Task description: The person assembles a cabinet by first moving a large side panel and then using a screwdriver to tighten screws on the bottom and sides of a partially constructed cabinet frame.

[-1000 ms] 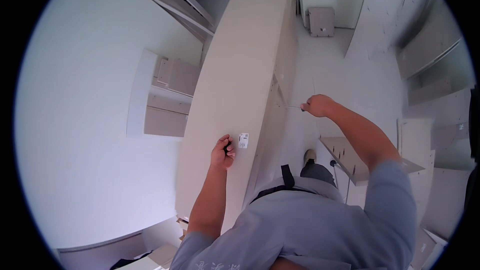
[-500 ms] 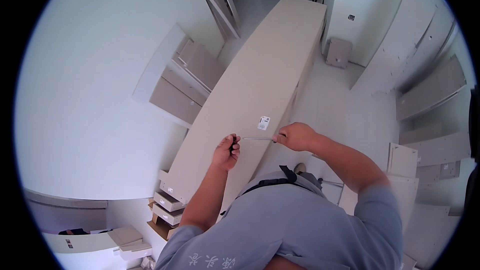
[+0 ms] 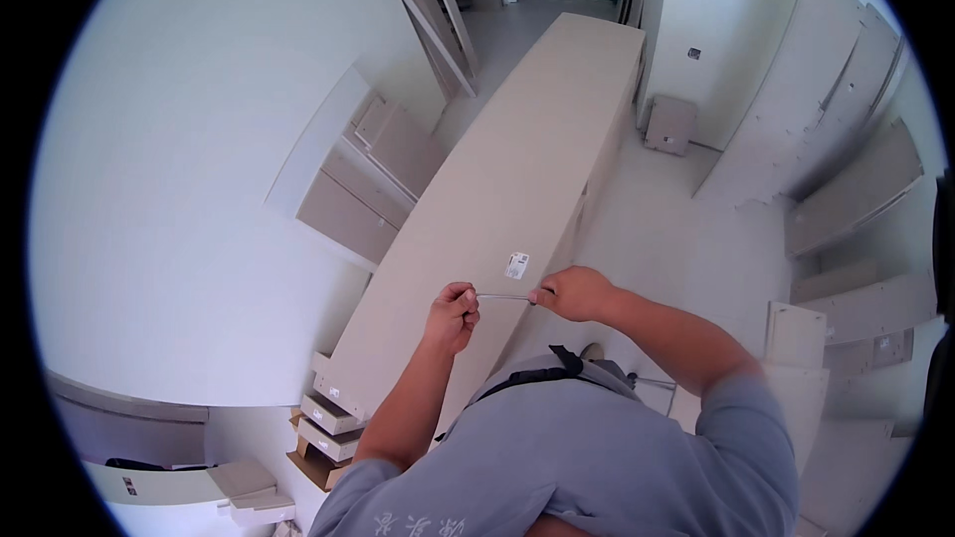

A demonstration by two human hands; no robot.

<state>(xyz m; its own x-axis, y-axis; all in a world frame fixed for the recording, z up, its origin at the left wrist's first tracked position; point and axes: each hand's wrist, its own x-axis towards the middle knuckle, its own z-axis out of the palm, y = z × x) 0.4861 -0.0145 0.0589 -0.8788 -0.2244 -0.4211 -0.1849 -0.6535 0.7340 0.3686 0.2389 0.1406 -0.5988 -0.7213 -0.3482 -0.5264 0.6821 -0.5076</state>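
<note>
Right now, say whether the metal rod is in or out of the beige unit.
Out: the rod spans between left hand and right hand.

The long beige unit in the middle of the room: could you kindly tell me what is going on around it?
A person in a grey shirt is at the long beige unit. Their right hand grips one end of a slim metal tool; the fingers of the left hand close at its other end, too small to tell whether around something else. Beyond the tool, a white label is on the unit's top.
</note>
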